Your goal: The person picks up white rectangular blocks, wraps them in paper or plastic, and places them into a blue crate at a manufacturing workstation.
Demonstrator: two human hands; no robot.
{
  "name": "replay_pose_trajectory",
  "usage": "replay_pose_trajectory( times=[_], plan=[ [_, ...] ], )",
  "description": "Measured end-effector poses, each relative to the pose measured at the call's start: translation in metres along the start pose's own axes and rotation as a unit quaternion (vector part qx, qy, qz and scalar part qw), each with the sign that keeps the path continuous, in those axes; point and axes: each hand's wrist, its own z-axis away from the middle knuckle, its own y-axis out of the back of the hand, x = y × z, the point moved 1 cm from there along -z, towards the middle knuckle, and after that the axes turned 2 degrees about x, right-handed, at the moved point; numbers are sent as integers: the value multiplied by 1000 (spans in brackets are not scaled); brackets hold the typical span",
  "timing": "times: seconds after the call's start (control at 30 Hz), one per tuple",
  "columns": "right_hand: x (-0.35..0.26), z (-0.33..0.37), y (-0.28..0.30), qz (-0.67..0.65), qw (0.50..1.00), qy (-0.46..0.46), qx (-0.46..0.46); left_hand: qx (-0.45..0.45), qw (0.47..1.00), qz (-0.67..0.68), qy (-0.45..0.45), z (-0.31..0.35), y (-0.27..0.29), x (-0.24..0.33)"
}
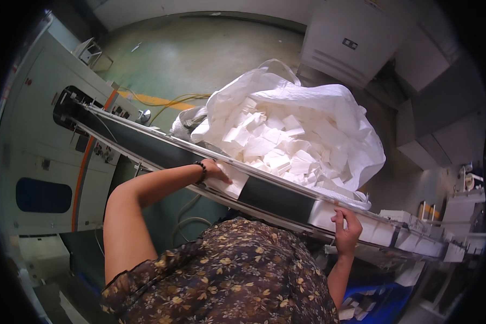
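Head view: a dark belt (275, 202) slants across, with a white paper stack (236, 189) lying on it under the left hand (217, 171) and a white block (322, 214) farther right, beside the right hand (348, 231).
Stack risk: its sheets could fan out or skew if the left hand presses unevenly or drags only the top layer.
Rail risk: the stack lies near the belt's far rail (278, 180), so a hard push away could tip sheets over it into the big white bag (370, 143), among the loose paper (275, 137).
Bracelet risk: the beaded bracelet (202, 171) sits low on the left wrist and could snag a paper edge or the belt side.
Left arm: the elbow juts out left, bent, the forearm crossing the belt's near edge, palm turned down.
Left fingers: reaching down onto the stack; whether they pinch it cannot be told.
Right arm: forearm rising from below, wrist near the near edge.
Right fingers: curled, thumb and forefinger close together; whether they pinch anything cannot be told.
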Motion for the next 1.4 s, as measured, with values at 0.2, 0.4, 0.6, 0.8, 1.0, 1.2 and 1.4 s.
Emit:
replay_pose_trajectory(
  times=[0.2,0.4,0.6,0.8,1.0,1.2,1.4],
  plan=[
    [25,5,-18,-29,999,0,12,-278,892,247,-256,110,40,65],
    [34,8,-30,7,998,57,12,-74,762,328,-553,87,52,77],
    [30,4,-30,3,997,73,-9,192,950,-41,-241,23,49,115],
    [33,-9,-30,-60,998,28,13,413,803,-62,-425,90,33,50],
    [52,-38,-49,-71,997,19,-9,427,879,-121,-176,132,-7,12],
    [52,-69,-79,-27,995,85,-37,431,877,-148,-151,120,-50,-11],
    [81,-105,-110,88,961,6,-260,430,875,-134,-176,121,-47,-8]
  ],
)
